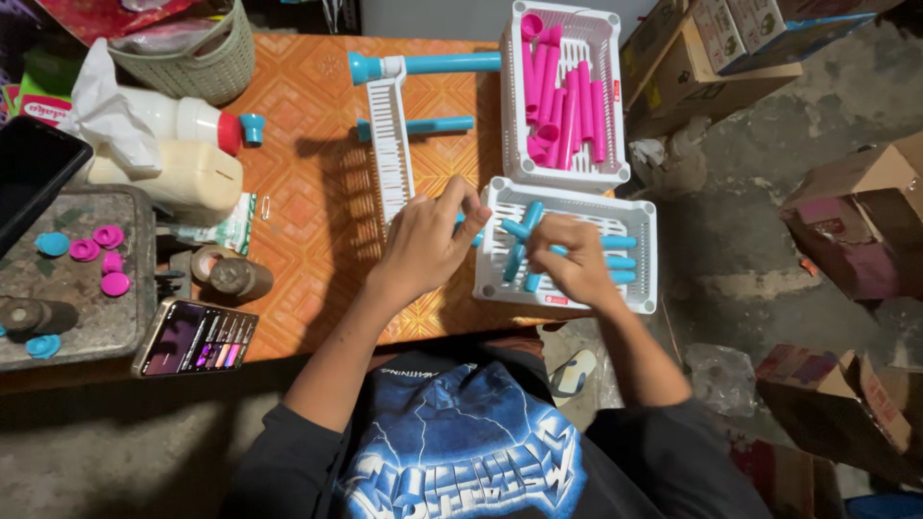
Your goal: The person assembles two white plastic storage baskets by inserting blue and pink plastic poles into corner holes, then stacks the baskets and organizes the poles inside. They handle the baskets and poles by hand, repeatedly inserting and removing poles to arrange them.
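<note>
Gripping a short blue tube (515, 261) in my right hand (575, 264), fingers curled tight round it, I work over the white basket (642, 258) on the orange table (308, 183). My left hand (428, 240), half-curled beside the basket, pinches something I cannot make out. Beyond the basket sits the tray of pink tubes (562, 96). The basket overhangs the table's edge; a push could tip it.

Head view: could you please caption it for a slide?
Both hands sort blue plastic tubes in a white slotted basket.

phone (195, 338); white bottle (178, 120); cardboard boxes (856, 226)
</note>
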